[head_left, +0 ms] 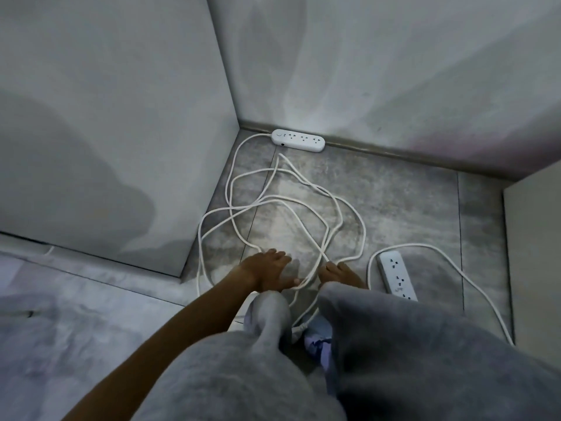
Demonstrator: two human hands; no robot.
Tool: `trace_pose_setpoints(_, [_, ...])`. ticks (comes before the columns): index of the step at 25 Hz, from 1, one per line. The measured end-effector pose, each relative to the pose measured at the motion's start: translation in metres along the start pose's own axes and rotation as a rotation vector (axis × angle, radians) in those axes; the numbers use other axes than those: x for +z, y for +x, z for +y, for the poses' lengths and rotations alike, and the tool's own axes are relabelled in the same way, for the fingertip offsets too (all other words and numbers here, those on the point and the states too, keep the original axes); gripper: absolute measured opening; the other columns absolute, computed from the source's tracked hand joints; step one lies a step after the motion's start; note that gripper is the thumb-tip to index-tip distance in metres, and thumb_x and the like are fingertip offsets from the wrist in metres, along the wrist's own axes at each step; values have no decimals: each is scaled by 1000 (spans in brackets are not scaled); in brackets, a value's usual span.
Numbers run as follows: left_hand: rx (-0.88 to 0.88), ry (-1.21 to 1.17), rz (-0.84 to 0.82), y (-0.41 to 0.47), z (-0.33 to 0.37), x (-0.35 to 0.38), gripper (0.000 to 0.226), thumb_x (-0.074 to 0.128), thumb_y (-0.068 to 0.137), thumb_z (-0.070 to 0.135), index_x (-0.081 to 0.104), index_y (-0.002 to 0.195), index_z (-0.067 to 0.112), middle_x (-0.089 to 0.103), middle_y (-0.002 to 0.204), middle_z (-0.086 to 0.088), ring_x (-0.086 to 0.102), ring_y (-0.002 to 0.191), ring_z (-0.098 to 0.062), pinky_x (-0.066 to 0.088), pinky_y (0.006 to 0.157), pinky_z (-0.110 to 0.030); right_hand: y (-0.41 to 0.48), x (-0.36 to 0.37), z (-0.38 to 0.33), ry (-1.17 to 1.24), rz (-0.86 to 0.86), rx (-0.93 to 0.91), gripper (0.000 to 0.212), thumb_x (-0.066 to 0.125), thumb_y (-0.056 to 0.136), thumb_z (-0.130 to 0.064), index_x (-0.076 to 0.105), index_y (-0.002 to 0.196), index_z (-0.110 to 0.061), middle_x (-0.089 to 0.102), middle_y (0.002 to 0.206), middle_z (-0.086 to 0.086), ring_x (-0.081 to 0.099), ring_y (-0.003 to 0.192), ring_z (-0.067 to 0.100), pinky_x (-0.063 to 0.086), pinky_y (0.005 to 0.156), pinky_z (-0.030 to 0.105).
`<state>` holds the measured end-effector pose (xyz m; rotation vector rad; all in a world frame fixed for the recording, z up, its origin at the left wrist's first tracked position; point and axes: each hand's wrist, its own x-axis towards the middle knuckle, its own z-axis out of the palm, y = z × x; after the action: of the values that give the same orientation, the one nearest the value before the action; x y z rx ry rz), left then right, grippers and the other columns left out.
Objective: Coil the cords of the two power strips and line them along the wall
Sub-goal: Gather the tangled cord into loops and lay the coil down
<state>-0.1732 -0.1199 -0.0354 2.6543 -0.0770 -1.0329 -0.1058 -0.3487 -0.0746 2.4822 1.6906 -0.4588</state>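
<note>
One white power strip (298,140) lies flat against the foot of the far wall (394,71), near the corner. Its white cord (273,202) sprawls in loose tangled loops over the grey floor towards me. A second white power strip (397,276) lies on the floor at the right, away from the wall. That strip's cord (473,284) arcs around it and runs off to the lower right. My left hand (267,271) reaches down with spread fingers and touches the floor where the tangled loops pass. My right hand is out of view.
A large white panel (106,132) stands at the left and forms the corner. A white furniture edge (534,253) bounds the right side. My grey trouser legs (394,344) and a bare foot (340,273) are at the near end of the loops.
</note>
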Motion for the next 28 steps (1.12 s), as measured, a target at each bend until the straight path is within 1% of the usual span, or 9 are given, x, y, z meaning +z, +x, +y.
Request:
trace_pose_setpoints(2, [-23,13,29,-9,-2,-19,84,37,94,69,24,156,15,25,164,-9,23,150,-26,24,119,-44,4,-26,10,-130,66,-172,23,91,62,-30,72,71,-20,68,76,0,68,70,20,52,59,26])
trace_pose_setpoints(4, [-51,29,91,-22,-5,-52,82,37,95,69,25,156,15,25,164,-9,22,150,-26,23,120,-43,5,-70,22,-223,124,-232,16,81,73,-37,74,80,-24,68,86,1,67,82,23,54,66,33])
trace_pose_setpoints(10, [-65,102,404,-108,11,-183,71,34,98,65,38,150,18,39,158,-7,37,144,-24,31,116,-40,13,-250,32,-322,434,-169,15,64,92,-30,69,94,-16,67,88,9,63,84,33,51,69,40])
trace_pose_setpoints(14, [-18,97,605,-164,39,-250,48,33,104,47,52,136,17,60,135,-14,55,123,-34,45,100,-45,9,-349,21,-202,377,-24,25,46,102,-30,61,112,-13,64,101,15,62,95,36,50,74,43])
trace_pose_setpoints(17, [83,-59,865,-186,57,-267,35,40,103,28,57,127,9,67,118,-19,60,108,-37,47,87,-40,1,-397,11,-75,405,26,29,42,104,-33,55,105,-7,62,92,19,60,88,38,44,71,41])
trace_pose_setpoints(19, [150,-222,1053,-189,66,-269,29,45,99,16,62,119,4,69,105,-17,62,98,-34,42,77,-33,-1,-414,6,-34,466,38,29,42,104,-34,53,100,-6,62,88,19,59,82,38,39,65,38])
trace_pose_setpoints(21, [193,-337,1150,-189,73,-266,23,48,94,13,65,104,1,66,88,-11,61,88,-34,35,69,-30,-3,-420,2,-5,525,46,31,44,103,-35,52,98,-6,63,87,20,58,79,38,36,63,36])
trace_pose_setpoints(24, [206,-341,1174,-183,78,-255,32,55,92,29,60,77,1,60,66,-9,55,67,-30,36,61,-36,-8,-407,3,41,529,52,31,55,98,-38,54,97,-7,67,86,19,61,79,38,39,63,36])
trace_pose_setpoints(28, [151,-102,1154,-174,72,-256,57,64,88,56,45,53,14,43,45,2,43,49,-22,35,52,-35,-7,-355,17,229,569,200,30,61,95,-38,59,93,-8,68,77,18,62,74,39,41,61,36])
